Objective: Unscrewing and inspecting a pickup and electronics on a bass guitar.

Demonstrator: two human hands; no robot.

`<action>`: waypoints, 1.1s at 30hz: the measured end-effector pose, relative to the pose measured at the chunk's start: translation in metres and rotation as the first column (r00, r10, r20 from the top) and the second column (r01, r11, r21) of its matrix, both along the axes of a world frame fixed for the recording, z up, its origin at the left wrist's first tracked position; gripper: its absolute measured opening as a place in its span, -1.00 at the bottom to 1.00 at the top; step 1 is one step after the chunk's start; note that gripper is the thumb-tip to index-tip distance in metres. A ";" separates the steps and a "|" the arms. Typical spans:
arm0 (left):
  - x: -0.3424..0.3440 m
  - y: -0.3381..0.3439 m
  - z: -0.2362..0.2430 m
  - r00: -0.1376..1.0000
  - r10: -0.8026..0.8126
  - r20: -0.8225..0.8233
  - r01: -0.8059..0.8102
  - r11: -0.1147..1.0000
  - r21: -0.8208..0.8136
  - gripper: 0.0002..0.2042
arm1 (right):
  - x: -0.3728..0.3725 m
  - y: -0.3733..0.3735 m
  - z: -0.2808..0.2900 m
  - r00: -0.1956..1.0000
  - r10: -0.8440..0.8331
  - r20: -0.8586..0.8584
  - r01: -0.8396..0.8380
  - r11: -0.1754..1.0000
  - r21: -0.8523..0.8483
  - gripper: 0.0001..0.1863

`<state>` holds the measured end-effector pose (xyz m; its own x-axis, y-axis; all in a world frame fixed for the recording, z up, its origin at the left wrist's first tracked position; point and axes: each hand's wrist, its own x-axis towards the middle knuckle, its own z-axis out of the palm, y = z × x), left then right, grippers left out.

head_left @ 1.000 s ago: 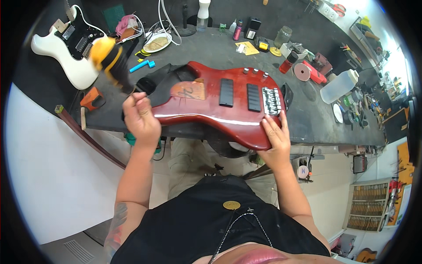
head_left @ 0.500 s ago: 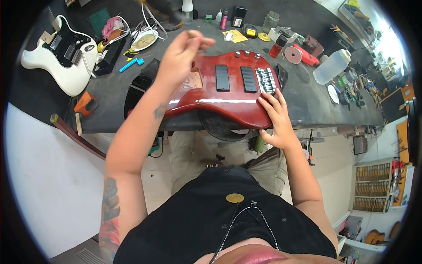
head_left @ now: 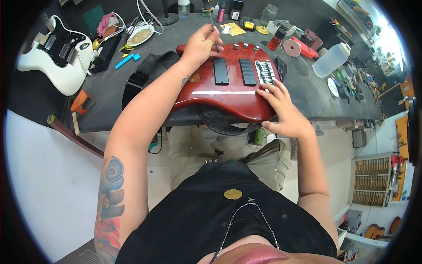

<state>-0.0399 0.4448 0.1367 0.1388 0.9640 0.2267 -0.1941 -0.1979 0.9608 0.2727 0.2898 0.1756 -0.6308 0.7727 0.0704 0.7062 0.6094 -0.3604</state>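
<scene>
A glossy red bass guitar body [head_left: 233, 99] lies face up on the bench in front of me. It carries two black pickups [head_left: 221, 71], a metal bridge [head_left: 265, 72] and three small knobs [head_left: 246, 47]. My left hand [head_left: 202, 46] is closed, pinching the shaft of a long screwdriver [head_left: 212, 22]. The screwdriver stands nearly upright over the body's far side, handle up; its tip is by my fingers, and I cannot tell whether it touches the body. My right hand [head_left: 285, 111] rests with fingers spread beside the bridge, thumb against the near edge.
A white electric guitar body [head_left: 35, 61] lies at the left, near a blue plastic tool [head_left: 127, 60] and an orange clamp-like tool [head_left: 82, 103]. Behind stand a glass jar [head_left: 268, 15] and a red bottle [head_left: 277, 38]. A translucent bottle [head_left: 332, 60] lies right, beside scattered small tools.
My left hand has moved right and is lower over the far edge of the guitar body. The screwdriver, a dark blur before, is now upright and sharper. My right hand stays by the bridge.
</scene>
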 end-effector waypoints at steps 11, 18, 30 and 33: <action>-0.006 -0.003 0.000 0.990 -0.037 -0.134 0.036 0.999 -0.009 -0.87 | -0.030 0.039 0.058 0.974 0.040 0.224 -0.015 0.994 -0.111 -0.39; -0.001 -0.002 -0.001 0.991 -0.062 -0.118 0.066 0.997 0.029 -0.87 | -0.053 0.077 0.106 0.989 0.130 0.066 -0.127 0.990 -0.055 -0.49; -0.002 -0.007 0.007 0.982 -0.028 -0.187 0.036 0.999 0.036 -0.89 | -0.172 0.140 0.227 0.996 -0.084 -0.035 0.091 0.877 0.472 -0.47; -0.001 -0.009 0.007 0.988 -0.025 -0.153 0.028 0.999 0.018 -0.89 | -0.182 0.151 0.228 0.988 -0.124 0.091 0.055 0.838 0.543 -0.40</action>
